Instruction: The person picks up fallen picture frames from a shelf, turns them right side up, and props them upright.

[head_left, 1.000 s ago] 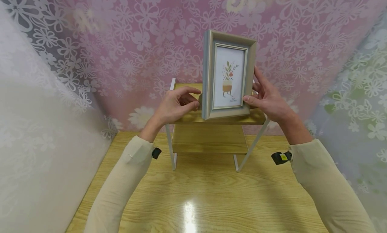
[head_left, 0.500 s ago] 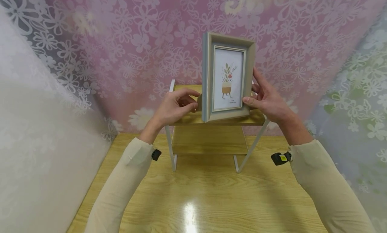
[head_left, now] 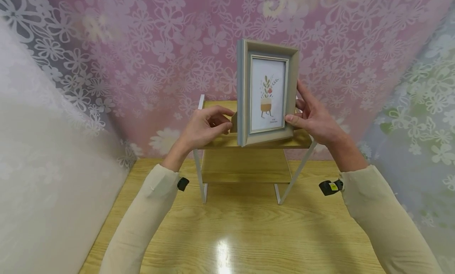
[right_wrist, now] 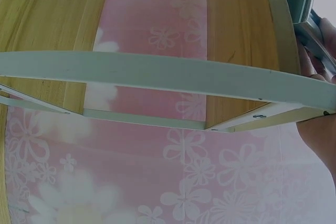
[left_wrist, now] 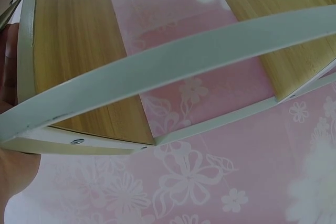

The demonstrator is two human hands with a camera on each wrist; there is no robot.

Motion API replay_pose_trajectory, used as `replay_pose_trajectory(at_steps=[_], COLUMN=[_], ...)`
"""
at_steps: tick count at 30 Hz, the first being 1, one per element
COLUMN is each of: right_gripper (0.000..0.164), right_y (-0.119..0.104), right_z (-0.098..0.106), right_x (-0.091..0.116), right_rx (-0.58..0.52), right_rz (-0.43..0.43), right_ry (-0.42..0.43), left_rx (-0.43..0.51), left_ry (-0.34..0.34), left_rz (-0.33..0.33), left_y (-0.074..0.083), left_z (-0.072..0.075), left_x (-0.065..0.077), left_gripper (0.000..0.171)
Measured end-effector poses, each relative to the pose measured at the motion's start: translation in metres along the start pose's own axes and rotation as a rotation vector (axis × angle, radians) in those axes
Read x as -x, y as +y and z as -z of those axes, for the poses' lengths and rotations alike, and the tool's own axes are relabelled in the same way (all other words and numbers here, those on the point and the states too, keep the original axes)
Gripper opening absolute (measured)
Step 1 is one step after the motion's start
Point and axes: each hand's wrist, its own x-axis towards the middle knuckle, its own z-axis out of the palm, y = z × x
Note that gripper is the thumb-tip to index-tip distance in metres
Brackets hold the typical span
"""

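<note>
A beige and grey-blue picture frame [head_left: 292, 76] with a potted-plant print is held upright, slightly turned, above the small shelf's wooden top [head_left: 217, 105]. My right hand [head_left: 316, 118] grips its right side, thumb on the front and the other fingers partly hidden behind. At the left, my left hand [head_left: 207, 126] pinches the edge of a brown flap [head_left: 233, 123] that sticks out behind the frame, probably its back stand. Most of that flap is hidden. In the right wrist view, a frame corner [right_wrist: 299, 3] shows beside the fingers.
The two-tier shelf has a lower board [head_left: 247, 163] and white metal legs [head_left: 298, 171]. It stands on a wood-grain surface [head_left: 220, 222]. Flower-patterned curtains hang behind, pink [head_left: 170, 41], and along both sides.
The frame and shelf appear slightly lower in the head view, a shift shared by the background. Both hands keep their hold on the frame and the flap.
</note>
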Motion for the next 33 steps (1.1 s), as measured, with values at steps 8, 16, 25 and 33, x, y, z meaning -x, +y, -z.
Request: replay_pose_trajectory(at_steps=[8,16,25,33], right_gripper=[0.093,0.093,0.093,0.092], right_y=[0.0008,0.0,0.0002,0.0017], right_z=[-0.0002,-0.0012,-0.0015,0.0001], right_x=[0.0,-0.0012,-0.0011,-0.0009], right_rx=[0.001,-0.001,0.004,-0.031], right_rz=[0.014,0.02,0.019,0.032], right_ry=[0.001,-0.009,-0.008,-0.009], left_rx=[0.004,0.009,0.021,0.021], left_ry=[-0.008,-0.005,-0.002,0.011], left_rz=[0.017,0.009,0.003,-0.007], left_y=[0.0002,-0.0002,-0.0019,-0.0013], left_z=[-0.0003,0.0001,0.0004,0.0008], left_x=[0.0004,0.0004,0.0006,-0.0001], left_gripper=[0.027,0.027,0.027,0.025])
